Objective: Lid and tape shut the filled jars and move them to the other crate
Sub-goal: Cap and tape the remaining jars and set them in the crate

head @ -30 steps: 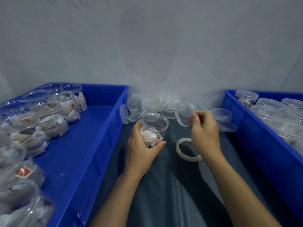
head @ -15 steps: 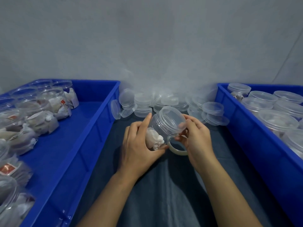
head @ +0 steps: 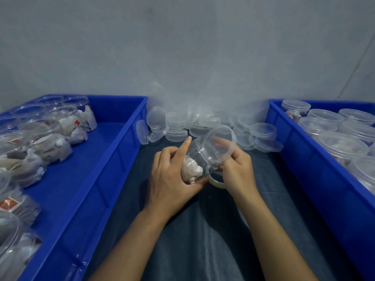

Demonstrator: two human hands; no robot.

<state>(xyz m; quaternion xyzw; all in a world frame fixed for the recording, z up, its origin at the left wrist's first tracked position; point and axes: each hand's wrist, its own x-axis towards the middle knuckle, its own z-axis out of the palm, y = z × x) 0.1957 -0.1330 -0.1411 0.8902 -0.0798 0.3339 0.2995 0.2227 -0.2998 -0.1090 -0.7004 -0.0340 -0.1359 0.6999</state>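
Observation:
My left hand (head: 172, 175) grips a clear jar (head: 199, 159) filled with white packets, tilted with its mouth toward the upper right; my index finger points up along its side. A clear lid (head: 220, 146) sits at the jar's mouth, and my right hand (head: 237, 169) holds its rim with fingers curled round the far side. A roll of clear tape (head: 216, 179) lies on the dark cloth just below the jar, partly hidden by my right hand. Open filled jars (head: 50, 138) stand in the left blue crate (head: 113, 159). Lidded jars (head: 332, 138) fill the right blue crate (head: 300, 157).
A heap of loose clear lids (head: 194, 126) lies at the back between the crates, against a grey wall. Dark cloth (head: 203, 230) covers the surface between the crates, under my forearms.
My right hand brought a lid from the heap to the jar's mouth. My left hand lifted and tilted the jar toward the right, over the tape roll.

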